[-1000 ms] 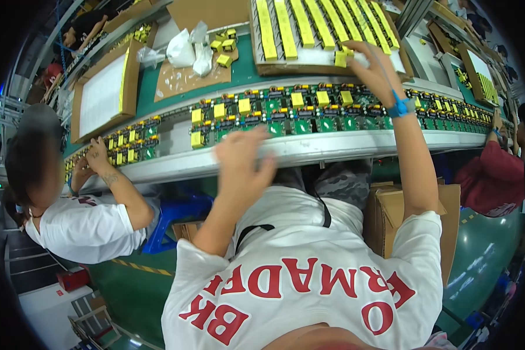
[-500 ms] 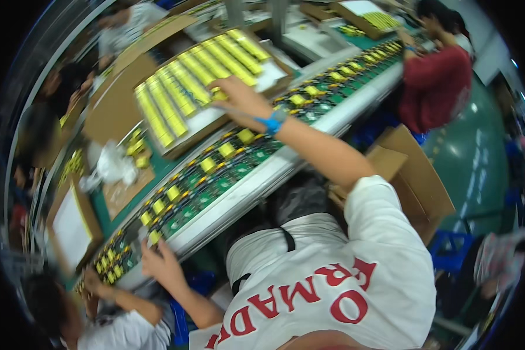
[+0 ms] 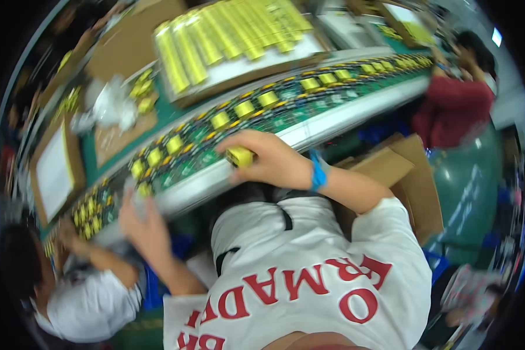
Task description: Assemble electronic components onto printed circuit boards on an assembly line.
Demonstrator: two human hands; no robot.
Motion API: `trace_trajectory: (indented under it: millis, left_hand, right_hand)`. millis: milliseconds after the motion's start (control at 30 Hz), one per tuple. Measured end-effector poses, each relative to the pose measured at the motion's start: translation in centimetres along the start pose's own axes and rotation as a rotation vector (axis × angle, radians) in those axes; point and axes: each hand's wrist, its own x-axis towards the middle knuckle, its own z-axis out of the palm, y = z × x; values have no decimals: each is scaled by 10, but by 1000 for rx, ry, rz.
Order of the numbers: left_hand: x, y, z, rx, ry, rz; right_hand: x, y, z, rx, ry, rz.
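Observation:
My right hand [image 3: 266,158], with a blue band at the wrist, grips a yellow block-shaped component [image 3: 239,156] between thumb and fingers, above the near metal rail [image 3: 297,135] of the line. Lower left, my left hand [image 3: 143,224] is smeared by motion. Its fingertips are close to another yellow block [image 3: 144,189] at the line's near edge; whether they touch it I cannot tell. Green circuit boards [image 3: 198,162] run along the line, carrying dark and orange parts and yellow blocks like this one [image 3: 220,120].
Beyond the line stands a cardboard box [image 3: 245,73] with rows of yellow blocks [image 3: 207,38]. Crumpled clear plastic [image 3: 115,105] lies left of it. One co-worker [image 3: 93,297] works at lower left, another in red [image 3: 458,105] at far right. An open carton [image 3: 417,181] stands right of me.
My right hand has come back from the box of yellow blocks to the near rail, a yellow block in its fingers. My left hand has shifted up and left. The view has turned.

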Motion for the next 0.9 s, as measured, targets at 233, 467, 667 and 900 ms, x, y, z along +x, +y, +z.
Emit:
trace_trajectory:
  millis: [233,467,667,900]
  left_hand:
    - [-34,46,37,-600,-663,-22]
    - [-39,19,43,-1021,-870,-101]
    - [-22,-16,29,-1082,-1007,-82]
    - [12,-68,-6,-1035,-325,19]
  right_hand:
    - [-19,-28,44,-42,-172,-26]
    - [-10,-36,51,69,-298,238]
    - [39,-43,46,-7,-615,246]
    - [89,-45,52,-46,-149,216]
